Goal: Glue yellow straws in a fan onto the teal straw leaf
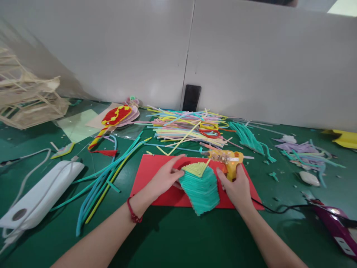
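In my left hand I grip the upper left edge of a teal and yellow-green pipe-cleaner piece, its strips laid side by side in V rows. One yellow-green strip pokes up from its top right. My right hand is wrapped round the handle of a yellow hot glue gun, whose nozzle points left, just above the piece. A glue stick juts from the gun's rear. Below both hands lies a red sheet. A bent yellow-green pipe cleaner rests behind the sheet.
Pipe cleaners in many colours are heaped at the back, before a leaning phone. At left are a white power strip, a red-and-yellow fan and a stick model. A purple tool and black cord lie right.
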`<state>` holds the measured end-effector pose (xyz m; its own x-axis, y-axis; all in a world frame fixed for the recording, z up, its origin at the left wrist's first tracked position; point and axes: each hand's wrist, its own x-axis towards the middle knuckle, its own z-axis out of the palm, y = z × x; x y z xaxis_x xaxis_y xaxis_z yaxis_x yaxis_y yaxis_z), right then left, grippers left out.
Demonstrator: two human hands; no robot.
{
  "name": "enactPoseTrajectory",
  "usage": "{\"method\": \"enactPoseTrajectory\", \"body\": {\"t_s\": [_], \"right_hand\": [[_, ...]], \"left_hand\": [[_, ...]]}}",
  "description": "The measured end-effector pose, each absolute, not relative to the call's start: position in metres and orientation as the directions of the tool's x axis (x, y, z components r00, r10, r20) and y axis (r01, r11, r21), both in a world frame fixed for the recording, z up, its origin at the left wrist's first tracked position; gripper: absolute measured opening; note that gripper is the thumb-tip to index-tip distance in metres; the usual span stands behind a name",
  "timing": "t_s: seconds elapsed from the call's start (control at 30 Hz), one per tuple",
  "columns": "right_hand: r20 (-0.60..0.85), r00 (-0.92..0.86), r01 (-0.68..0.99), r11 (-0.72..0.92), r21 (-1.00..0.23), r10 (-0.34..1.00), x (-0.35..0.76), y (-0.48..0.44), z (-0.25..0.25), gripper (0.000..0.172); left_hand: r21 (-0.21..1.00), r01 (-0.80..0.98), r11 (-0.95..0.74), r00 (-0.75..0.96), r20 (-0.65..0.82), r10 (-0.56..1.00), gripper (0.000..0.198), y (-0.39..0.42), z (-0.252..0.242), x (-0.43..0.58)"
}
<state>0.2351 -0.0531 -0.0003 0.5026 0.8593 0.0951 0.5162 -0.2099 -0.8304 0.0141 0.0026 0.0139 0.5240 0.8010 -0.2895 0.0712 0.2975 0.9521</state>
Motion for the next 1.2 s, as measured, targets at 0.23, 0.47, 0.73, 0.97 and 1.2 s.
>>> {"method": "enactPoseTrajectory", "body": {"t_s": [0.23,0.47,0.73,0.97,1.2], "right_hand": [[0.21,0.491,0.659,-0.203,-0.724,0.846,0.235,-0.061,0.008,0.032],[0.327,0.264,0.859,-0.067,-0.508,0.907,0.233,-0.06,-0.006,0.022],[0.4,0.115,0.931,0.042,-0.362,0.909,0.232,-0.061,-0.016,0.017],[0.406,0.074,0.942,0.07,-0.329,0.911,0.232,-0.061,-0.018,0.019],[0.385,0.064,0.946,0.067,-0.318,0.921,0.232,-0.061,-0.016,0.019]], "left_hand": [[0.937,0.045,0.347,0.599,-0.303,0.741,0.052,0.008,0.007,0.014],[0.901,0.003,0.435,0.59,-0.353,0.726,0.062,0.012,0.013,0.015],[0.89,0.003,0.455,0.584,-0.371,0.722,0.065,0.011,0.012,0.014],[0.893,0.014,0.45,0.581,-0.374,0.723,0.065,0.011,0.014,0.014],[0.902,0.007,0.432,0.599,-0.35,0.72,0.068,0.01,0.009,0.015]]}}
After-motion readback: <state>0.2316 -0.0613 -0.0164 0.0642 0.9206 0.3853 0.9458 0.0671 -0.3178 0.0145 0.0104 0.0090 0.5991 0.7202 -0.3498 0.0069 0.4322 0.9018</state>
